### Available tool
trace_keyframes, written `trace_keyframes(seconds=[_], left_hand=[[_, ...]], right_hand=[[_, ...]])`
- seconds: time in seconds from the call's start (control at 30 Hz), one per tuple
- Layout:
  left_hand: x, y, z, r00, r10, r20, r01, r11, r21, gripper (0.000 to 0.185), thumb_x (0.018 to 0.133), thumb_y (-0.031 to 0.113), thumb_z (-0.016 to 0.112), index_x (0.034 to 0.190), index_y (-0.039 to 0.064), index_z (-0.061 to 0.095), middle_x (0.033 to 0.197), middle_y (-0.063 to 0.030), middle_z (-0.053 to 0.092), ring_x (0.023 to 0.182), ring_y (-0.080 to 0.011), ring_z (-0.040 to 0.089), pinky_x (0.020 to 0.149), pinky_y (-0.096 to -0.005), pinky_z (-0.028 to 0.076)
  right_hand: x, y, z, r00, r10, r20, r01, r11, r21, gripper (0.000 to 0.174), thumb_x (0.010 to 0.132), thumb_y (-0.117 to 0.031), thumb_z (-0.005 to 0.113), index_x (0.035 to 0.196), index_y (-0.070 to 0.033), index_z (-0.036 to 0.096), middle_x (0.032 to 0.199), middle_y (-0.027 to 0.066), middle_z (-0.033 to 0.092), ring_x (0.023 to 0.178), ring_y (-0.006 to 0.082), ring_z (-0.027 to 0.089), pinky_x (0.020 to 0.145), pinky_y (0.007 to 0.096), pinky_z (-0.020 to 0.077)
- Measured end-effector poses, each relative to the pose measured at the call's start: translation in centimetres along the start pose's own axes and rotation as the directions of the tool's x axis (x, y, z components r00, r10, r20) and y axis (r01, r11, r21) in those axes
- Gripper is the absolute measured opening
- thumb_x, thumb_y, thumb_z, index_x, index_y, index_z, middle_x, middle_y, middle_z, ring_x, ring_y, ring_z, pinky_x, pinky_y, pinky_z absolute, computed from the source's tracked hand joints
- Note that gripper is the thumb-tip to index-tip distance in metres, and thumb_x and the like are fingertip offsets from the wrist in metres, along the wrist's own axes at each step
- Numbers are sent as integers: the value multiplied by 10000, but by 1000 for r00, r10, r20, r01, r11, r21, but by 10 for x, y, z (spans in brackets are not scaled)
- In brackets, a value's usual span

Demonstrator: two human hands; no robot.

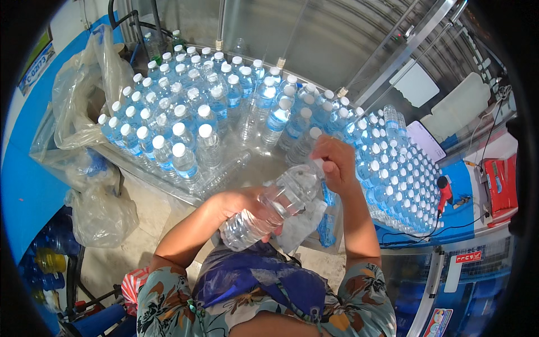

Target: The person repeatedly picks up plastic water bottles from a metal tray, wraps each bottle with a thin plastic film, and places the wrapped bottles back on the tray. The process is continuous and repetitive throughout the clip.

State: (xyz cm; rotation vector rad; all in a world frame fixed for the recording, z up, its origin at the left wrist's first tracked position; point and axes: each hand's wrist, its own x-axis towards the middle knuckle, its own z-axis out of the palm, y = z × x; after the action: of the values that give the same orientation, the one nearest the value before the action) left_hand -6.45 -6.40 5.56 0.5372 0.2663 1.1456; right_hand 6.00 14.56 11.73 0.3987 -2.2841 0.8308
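Note:
A clear, unlabelled plastic bottle (290, 191) lies tilted before my body, its neck up to the right. Around its lower body my left hand (248, 204) is wrapped, the fingers partly hidden behind it. My right hand (339, 164) grips the neck end, where a bit of white cap (318, 163) shows beside the fingers. Just beyond my hands, another clear bottle (227, 173) rests on its side on the metal table (262, 162). Many white-capped bottles (185, 162) stand upright there, several with blue labels.
Right of my arm, rows of capped bottles (396, 181) stand on a blue counter, with a red heat gun (444, 193) and cords beside them. Blue labels (327, 229) hang near my right forearm. Clear plastic bags (101, 215) hang at left. Metal rods rise behind the table.

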Motion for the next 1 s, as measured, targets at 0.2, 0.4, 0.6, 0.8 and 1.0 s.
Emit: trace_keyframes(seconds=[0.2, 0.4, 0.6, 0.8, 1.0], left_hand=[[1, -8, -11, 944, 106, -313, 90, 829, 552, 606, 738, 81, 743, 1267, -55, 482, 931, -193, 658, 878, -292, 679, 681, -433, 592], [9, -19, -13, 999, -11, -42, 20, 974, 228, 682, 708, 189, 791, 1269, -67, 500, 942, -210, 675, 789, -330, 693, 709, -414, 577], [24, -7, -9, 659, 509, -554, 550, 176, 816, 787, 646, 302, 855, 1262, -32, 496, 951, -245, 672, 899, -392, 675, 800, -419, 528], [73, -21, -108, 460, 837, -295, 299, 167, 940, 847, 725, 285, 824, 1345, -64, 364, 1023, -226, 629, 1008, -365, 629, 862, -414, 496], [122, -27, -210, 254, 956, -148, 254, 82, 964, 801, 826, 176, 752, 1388, -121, 264, 1392, -309, 312, 1332, -443, 331, 1067, -442, 351]], right_hand=[[-2, -4, 0, 966, 246, 80, -250, 967, 48, 384, 973, -376, 492, 802, -47, 593, 656, 130, 509, 574, 303, 506, 543, 392, 383], [-6, -4, -5, 991, 123, 58, -123, 992, 4, 326, 963, -299, 473, 810, -32, 582, 646, 157, 516, 570, 352, 525, 541, 406, 393], [-8, 18, 4, 835, 535, 130, -494, 832, -251, 269, 970, -293, 484, 908, -57, 598, 617, 149, 542, 583, 389, 527, 561, 435, 420], [-45, 34, -8, 898, 360, -253, -437, 796, -419, 363, 960, -363, 557, 1136, -46, 587, 965, 164, 603, 811, 344, 608, 693, 437, 472], [-99, 49, 21, 878, 405, -254, -475, 801, -365, 341, 935, -225, 620, 1217, -39, 581, 1226, 178, 490, 1091, 347, 550, 890, 411, 475]])
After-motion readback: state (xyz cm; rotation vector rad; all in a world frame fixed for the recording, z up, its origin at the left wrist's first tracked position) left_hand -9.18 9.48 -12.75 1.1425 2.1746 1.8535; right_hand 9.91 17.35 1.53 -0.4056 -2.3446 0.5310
